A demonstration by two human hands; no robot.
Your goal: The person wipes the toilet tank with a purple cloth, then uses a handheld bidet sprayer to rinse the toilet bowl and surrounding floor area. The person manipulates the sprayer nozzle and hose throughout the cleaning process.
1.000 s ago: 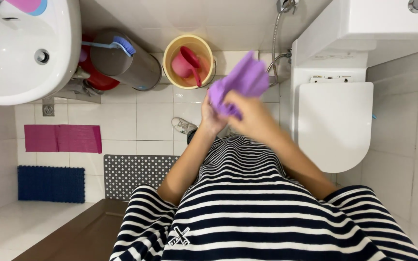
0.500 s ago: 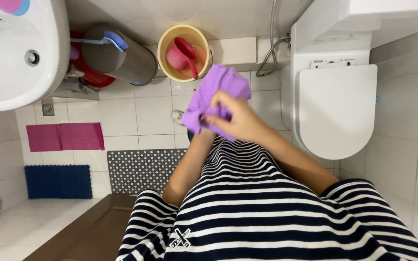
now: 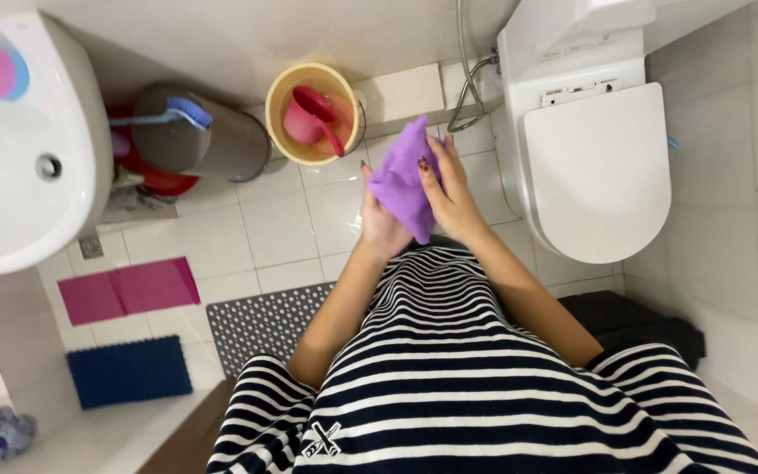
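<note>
- Two hands are gathering a purple cloth (image 3: 404, 180) in front of the person's chest, above the white floor tiles (image 3: 265, 219).
- Compared with a second ago, the cloth is sitting lower and more bunched, no longer spread high.
- Left hand (image 3: 382, 224) is cupping the cloth from beneath, fingers curled round its lower edge.
- Right hand (image 3: 451, 195) is pressing flat against the cloth's far side, fingers (image 3: 436, 162) fairly straight and holding it.
- That is looking like folding or wringing, judging by the tighter bundle.
- Nearby, a closed white toilet (image 3: 598, 167) is sitting to the right, and a yellow bucket (image 3: 284, 88) with a pink scoop (image 3: 309, 114) is standing just ahead.
- One washbasin (image 3: 28, 175) is showing at the left.
</note>
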